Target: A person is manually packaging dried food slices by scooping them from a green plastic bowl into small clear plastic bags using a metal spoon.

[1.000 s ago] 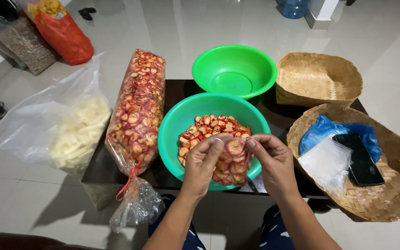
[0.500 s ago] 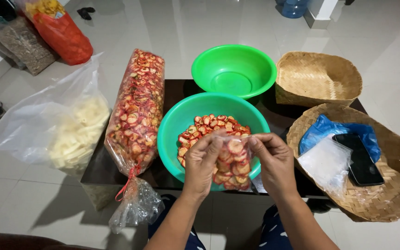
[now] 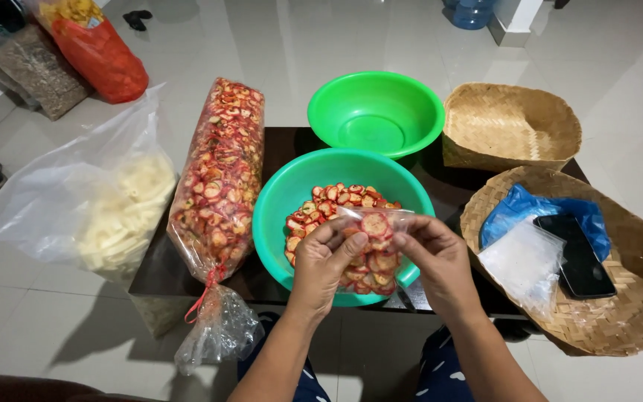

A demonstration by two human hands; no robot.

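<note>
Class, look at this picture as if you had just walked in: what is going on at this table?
A person holds a small clear bag of red round chips in both hands, the left hand and the right hand pinching its top. It hangs over a teal bowl with more of the same chips in it. A second green bowl behind stands empty. A long full bag of chips lies to the left on the dark table. At right, a woven basket holds plastic bags and a phone.
</note>
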